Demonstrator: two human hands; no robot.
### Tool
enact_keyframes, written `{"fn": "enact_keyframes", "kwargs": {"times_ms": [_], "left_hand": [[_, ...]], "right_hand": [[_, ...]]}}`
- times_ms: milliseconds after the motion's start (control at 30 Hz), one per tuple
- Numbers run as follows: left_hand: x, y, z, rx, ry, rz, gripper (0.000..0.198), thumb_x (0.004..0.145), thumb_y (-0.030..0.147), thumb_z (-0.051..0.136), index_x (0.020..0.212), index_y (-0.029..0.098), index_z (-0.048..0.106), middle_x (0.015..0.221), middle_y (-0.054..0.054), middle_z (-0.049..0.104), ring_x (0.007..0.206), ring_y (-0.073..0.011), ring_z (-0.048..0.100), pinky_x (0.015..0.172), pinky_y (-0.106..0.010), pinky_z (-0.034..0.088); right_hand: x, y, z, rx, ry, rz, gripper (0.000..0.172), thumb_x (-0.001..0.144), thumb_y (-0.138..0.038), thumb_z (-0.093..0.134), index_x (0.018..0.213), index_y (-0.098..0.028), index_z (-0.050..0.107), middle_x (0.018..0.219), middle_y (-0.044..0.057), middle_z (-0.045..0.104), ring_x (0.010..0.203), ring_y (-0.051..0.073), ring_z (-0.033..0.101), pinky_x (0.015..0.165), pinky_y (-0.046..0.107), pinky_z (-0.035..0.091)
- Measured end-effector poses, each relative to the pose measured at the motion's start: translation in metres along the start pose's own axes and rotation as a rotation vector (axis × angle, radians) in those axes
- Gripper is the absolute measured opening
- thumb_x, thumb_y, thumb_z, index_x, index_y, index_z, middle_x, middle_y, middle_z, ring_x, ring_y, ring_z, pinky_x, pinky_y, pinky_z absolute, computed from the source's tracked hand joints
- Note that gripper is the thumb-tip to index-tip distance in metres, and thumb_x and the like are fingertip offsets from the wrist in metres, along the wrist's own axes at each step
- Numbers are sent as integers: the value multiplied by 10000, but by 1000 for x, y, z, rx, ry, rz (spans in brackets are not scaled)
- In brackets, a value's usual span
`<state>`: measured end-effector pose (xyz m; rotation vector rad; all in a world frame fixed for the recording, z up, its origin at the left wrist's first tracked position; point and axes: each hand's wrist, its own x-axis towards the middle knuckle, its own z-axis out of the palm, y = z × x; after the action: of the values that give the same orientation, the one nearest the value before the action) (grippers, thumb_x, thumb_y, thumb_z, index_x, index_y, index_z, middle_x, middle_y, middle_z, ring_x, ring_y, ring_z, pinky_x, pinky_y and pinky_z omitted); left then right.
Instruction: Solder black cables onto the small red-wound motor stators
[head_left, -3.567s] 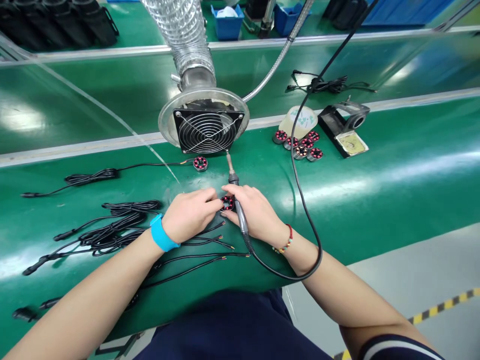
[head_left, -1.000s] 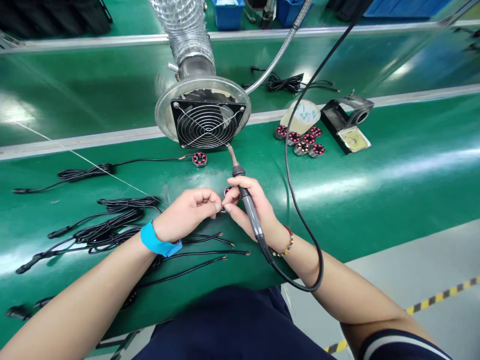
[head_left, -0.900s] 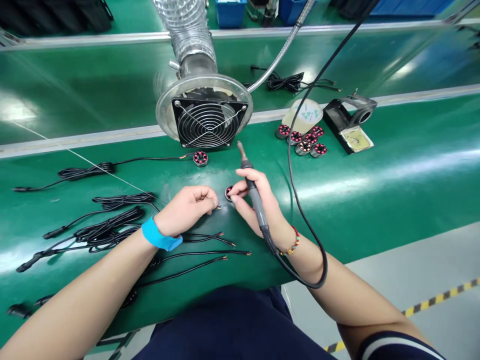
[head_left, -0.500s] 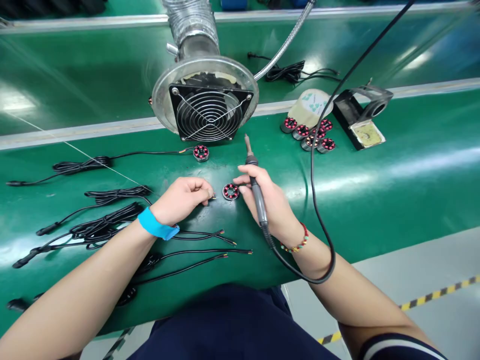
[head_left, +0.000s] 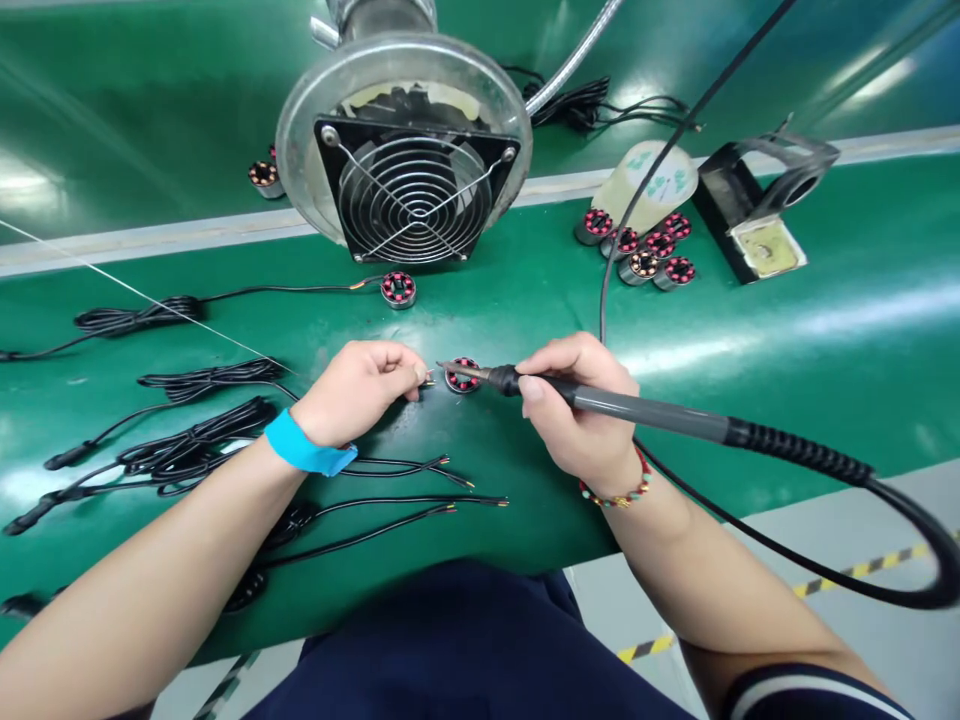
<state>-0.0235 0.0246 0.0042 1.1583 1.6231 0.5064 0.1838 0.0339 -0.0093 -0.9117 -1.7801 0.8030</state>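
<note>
My right hand (head_left: 585, 400) is closed around a grey and black soldering iron (head_left: 637, 408). The iron lies nearly level, its tip pointing left over a small round motor stator (head_left: 462, 385) with red-pink windings. Just left of that stator, my left hand (head_left: 367, 390) pinches what looks like a black cable's wire end (head_left: 429, 381); thin bright ends show past the fingertips. A thin pale strand (head_left: 142, 292), possibly solder wire, runs down toward the left wrist; its far end is hidden. Above, another stator (head_left: 398, 289) has a black cable (head_left: 292, 290) attached to it.
A fume extractor fan (head_left: 416, 200) hangs over the bench at centre. Several stators (head_left: 643, 266) cluster beside a pale roll (head_left: 651, 180) and the iron stand (head_left: 739, 215) at right. Coiled black cables (head_left: 199, 440) lie at left, and stripped cable ends (head_left: 450, 475) lie in front.
My right hand has turned the soldering iron from pointing up and away to pointing left, bringing its tip over the stator. The left hand keeps its pinch. The view has shifted slightly.
</note>
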Motion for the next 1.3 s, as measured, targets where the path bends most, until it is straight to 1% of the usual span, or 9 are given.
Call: {"fn": "enact_keyframes", "kwargs": {"times_ms": [300,633,800,967,1033,1100,1200,1267,1300], "left_hand": [[-1,-3,0,-8,-9,29,190,746,265,576,585,168,611,513,33,547,456,-71,370,477,-232,293],[1,-8,0,-42,-17,26,174,751,292,582,629,176,622,571,16,597,479,-77,396,485,-238,289],[-1,-8,0,-57,-7,3,140,742,272,589,648,177,631,573,24,602,476,-74,394,484,-237,287],[0,-7,1,-54,-7,-11,161,748,290,593,645,171,627,574,22,600,481,-70,393,483,-231,284],[0,-7,1,-55,-8,-15,171,752,301,593,647,170,624,576,21,601,483,-70,395,483,-229,286],[0,-7,1,-59,-6,-13,173,755,305,593,651,170,624,585,19,610,483,-69,398,482,-228,286],[-1,-5,1,-60,-4,-9,172,755,292,588,635,173,619,582,18,614,474,-69,393,475,-229,286],[-1,-4,1,-52,0,-4,183,757,282,582,611,175,612,574,16,613,469,-70,391,476,-231,296],[-1,-3,1,-49,4,2,189,758,279,580,602,176,609,571,15,614,467,-72,393,477,-233,303]], "right_hand": [[-1,-1,2,12,-33,5,68,837,-210,607,785,-215,565,615,-66,530,463,53,494,463,213,400],[-3,2,0,27,-17,11,66,852,-239,614,804,-219,574,627,-63,538,474,57,499,464,221,401],[-1,0,1,32,-51,-3,74,849,-220,608,793,-218,560,607,-71,527,451,51,478,442,212,385],[-2,2,2,28,-24,-4,48,854,-232,611,823,-221,576,629,-69,547,468,56,506,462,214,419],[-2,4,2,13,7,-1,40,860,-253,619,870,-223,595,692,-50,607,537,78,576,524,231,479],[-1,5,2,-25,16,-12,93,864,-272,630,943,-225,617,827,-17,680,685,116,661,645,264,543],[-1,6,5,-41,-58,-10,231,879,-282,626,1105,-235,611,1078,21,703,902,157,698,816,305,566],[-1,6,8,4,-118,20,314,905,-284,591,1215,-247,563,1197,32,670,950,155,696,851,306,565],[-2,6,11,23,-141,39,331,921,-280,563,1250,-252,538,1207,32,667,951,149,696,856,305,563]]}}
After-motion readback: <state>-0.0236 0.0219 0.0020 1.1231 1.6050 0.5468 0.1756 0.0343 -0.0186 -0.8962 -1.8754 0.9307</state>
